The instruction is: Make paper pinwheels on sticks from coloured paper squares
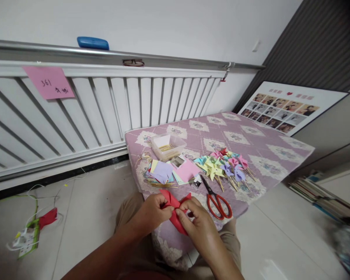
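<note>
Between my two hands, over the table's near edge, is a red paper pinwheel (177,223) with its flaps folded toward the middle. My left hand (156,212) pinches its left side, thumb near the centre. On the other side my right hand (196,221) is closed on the paper, thumb and forefinger meeting close to the centre. The fingers partly hide the folds. Scissors (217,202) with red handles lie just right of my right hand. Beyond my hands are colored paper squares (161,171) and a pink sheet (186,170).
Several finished pinwheels on sticks (216,169) are heaped at the table's middle. A clear plastic box (169,146) holds thin sticks. The floral tablecloth (271,169) covers the table, which meets a white radiator (160,97). A power strip (29,239) lies on the floor at left.
</note>
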Available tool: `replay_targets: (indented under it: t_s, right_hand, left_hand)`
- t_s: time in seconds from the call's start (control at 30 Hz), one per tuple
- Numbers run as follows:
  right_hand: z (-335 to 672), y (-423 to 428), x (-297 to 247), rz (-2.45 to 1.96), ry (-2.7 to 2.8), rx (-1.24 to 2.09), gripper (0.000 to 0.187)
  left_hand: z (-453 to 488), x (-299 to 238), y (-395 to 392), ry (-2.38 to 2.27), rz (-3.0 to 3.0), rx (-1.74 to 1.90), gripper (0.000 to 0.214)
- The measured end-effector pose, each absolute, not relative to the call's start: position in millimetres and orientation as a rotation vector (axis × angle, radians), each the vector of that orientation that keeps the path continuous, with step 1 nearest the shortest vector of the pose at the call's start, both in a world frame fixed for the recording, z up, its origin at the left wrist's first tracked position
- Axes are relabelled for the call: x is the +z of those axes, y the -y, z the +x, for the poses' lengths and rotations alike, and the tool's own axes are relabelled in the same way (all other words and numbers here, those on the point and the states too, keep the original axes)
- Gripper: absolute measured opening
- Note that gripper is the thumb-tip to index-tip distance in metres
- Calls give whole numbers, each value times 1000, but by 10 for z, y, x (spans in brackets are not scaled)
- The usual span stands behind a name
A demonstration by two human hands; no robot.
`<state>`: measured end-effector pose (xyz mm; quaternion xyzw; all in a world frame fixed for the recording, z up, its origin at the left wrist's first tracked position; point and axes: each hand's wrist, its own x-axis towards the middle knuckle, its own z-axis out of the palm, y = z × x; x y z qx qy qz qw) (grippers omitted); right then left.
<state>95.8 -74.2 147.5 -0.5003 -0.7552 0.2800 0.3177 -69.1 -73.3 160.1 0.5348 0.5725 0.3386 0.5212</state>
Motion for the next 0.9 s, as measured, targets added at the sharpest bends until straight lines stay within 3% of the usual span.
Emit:
replay_targets:
  t_s: [0.6,0.73,0.77,0.9]
  right_hand:
    - [933,729,1456,-1386,1918,700,16]
    - [909,738,1423,-1448,1836,735,5]
    - [902,739,1408,-1476,1784,745,9]
    - [873,736,1331,-1480,1568,856,56]
  left_hand:
    - [-572,1566,756,-1356,1194,850,15]
    - [-559,1428,750,-1294,1132,908,11]
    - [-555,1414,750,-1298,1120,911,10]
    - [-540,1408,749,-1320,1087,914,9]
